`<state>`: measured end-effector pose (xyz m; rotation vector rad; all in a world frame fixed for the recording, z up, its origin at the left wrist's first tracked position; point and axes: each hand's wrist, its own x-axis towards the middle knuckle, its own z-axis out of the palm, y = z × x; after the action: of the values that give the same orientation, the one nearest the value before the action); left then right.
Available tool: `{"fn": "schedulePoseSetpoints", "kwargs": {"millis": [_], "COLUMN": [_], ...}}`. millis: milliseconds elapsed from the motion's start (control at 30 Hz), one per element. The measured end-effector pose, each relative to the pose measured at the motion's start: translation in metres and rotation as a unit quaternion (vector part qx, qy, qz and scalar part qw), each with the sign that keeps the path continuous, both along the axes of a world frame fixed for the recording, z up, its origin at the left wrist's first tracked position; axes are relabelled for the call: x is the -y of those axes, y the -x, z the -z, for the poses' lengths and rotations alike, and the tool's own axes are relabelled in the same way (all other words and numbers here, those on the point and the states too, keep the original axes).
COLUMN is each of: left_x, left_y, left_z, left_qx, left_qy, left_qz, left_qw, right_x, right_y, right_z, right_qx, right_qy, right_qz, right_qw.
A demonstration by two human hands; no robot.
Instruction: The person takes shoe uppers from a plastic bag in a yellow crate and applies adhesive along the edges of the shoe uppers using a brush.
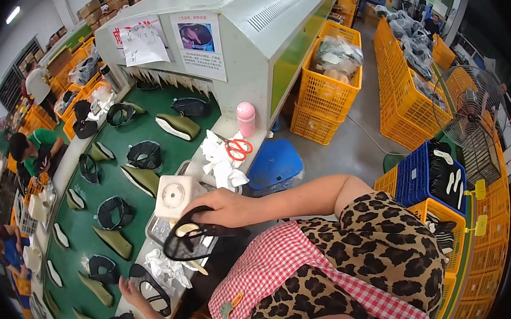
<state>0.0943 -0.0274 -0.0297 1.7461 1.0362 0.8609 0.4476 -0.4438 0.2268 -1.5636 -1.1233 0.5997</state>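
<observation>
My right hand (226, 208) is closed on a black mesh shoe upper (180, 249), held over the metal tray (152, 229) at the table's edge. A pale wooden stick (199, 267) shows below the upper; whether the hand also holds it, I cannot tell. A square cream container (177, 195) with a round lid stands just beyond that hand. At the lower left, my left hand (133, 294) has its fingers apart beside another black shoe upper (150, 288). Crumpled white paper (167, 268) lies between the hands.
The green conveyor belt (84, 266) carries olive shoe lasts (113, 241), black uppers (114, 212) and pale soles (61, 235). Red scissors (239, 150) and a pink bottle (246, 119) are by the large machine (240, 46). Yellow crates (325, 94) stand right. A co-worker (41, 146) sits across.
</observation>
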Motion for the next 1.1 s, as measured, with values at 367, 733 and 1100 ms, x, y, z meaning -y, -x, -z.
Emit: {"fn": "schedulePoseSetpoints", "kwargs": {"millis": [367,733,1100], "left_x": [0.237,0.263,0.266], "left_y": [-0.226,-0.235,-0.196], "left_z": [-0.183,-0.165,-0.177], "left_qx": [0.325,0.326,0.123], "left_qy": [0.281,0.521,0.353], "left_qz": [0.470,0.466,0.512], "left_qw": [0.771,0.636,0.774], "right_x": [-0.013,0.058,0.063], "right_y": [-0.034,-0.075,-0.064], "right_z": [0.001,0.049,0.096], "right_qx": [-0.450,-0.460,-0.459], "right_qy": [-0.164,-0.035,-0.028], "right_qz": [0.056,0.039,0.021], "right_qw": [0.876,0.887,0.888]}}
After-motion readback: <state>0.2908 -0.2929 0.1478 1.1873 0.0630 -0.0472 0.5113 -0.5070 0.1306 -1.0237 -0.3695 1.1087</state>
